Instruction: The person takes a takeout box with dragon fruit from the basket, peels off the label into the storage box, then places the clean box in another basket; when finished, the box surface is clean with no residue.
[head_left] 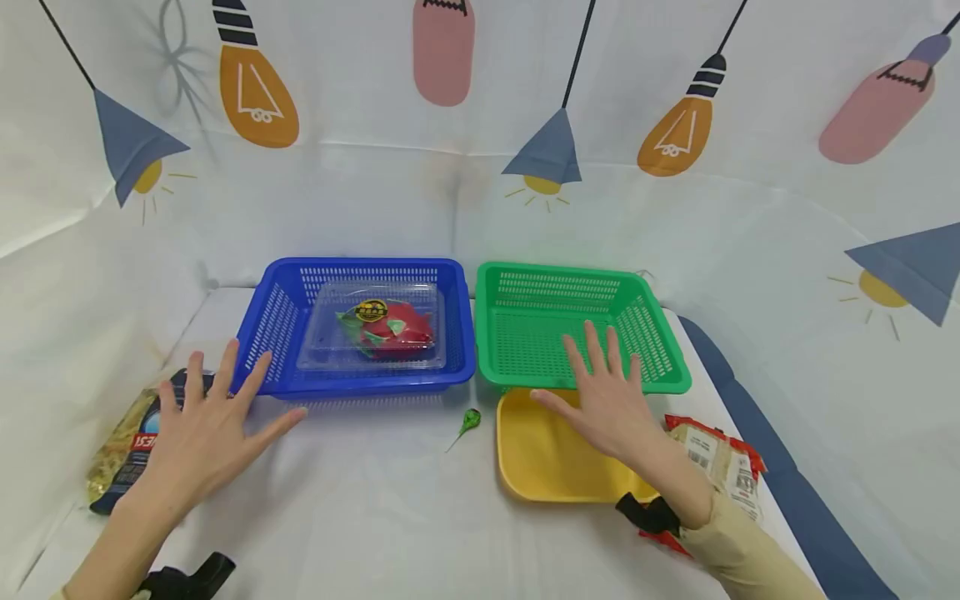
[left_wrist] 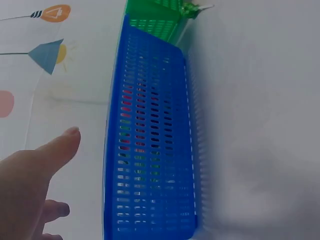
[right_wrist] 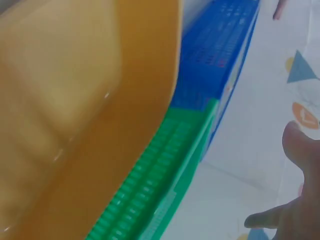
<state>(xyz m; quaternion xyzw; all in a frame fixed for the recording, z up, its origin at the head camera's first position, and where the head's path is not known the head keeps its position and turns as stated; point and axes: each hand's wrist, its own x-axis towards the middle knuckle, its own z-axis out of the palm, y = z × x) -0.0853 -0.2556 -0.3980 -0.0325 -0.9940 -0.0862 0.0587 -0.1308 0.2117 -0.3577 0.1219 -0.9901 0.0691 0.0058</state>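
Fingers spread, the left hand (head_left: 202, 437) hovers at the near left corner of the blue basket (head_left: 360, 388), holding nothing. Inside that basket lies a clear plastic box (head_left: 322, 346) with a red and green item (head_left: 405, 329). The right hand (head_left: 611, 404), also spread and holding nothing, is over the yellow tray (head_left: 540, 467) and the near edge of the green basket (head_left: 525, 333). In the left wrist view the left hand (left_wrist: 35, 175) is beside the blue basket (left_wrist: 150, 135); the right wrist view shows the right hand (right_wrist: 297, 190) beside the green basket (right_wrist: 150, 185).
A dark and yellow packet (head_left: 123, 442) lies at the left, partly behind the left hand. A red-edged packet (head_left: 720, 454) is under the right forearm. Between the hands lies a small green item (head_left: 470, 419) with a thin stem. A patterned white curtain (head_left: 360, 192) stands behind.
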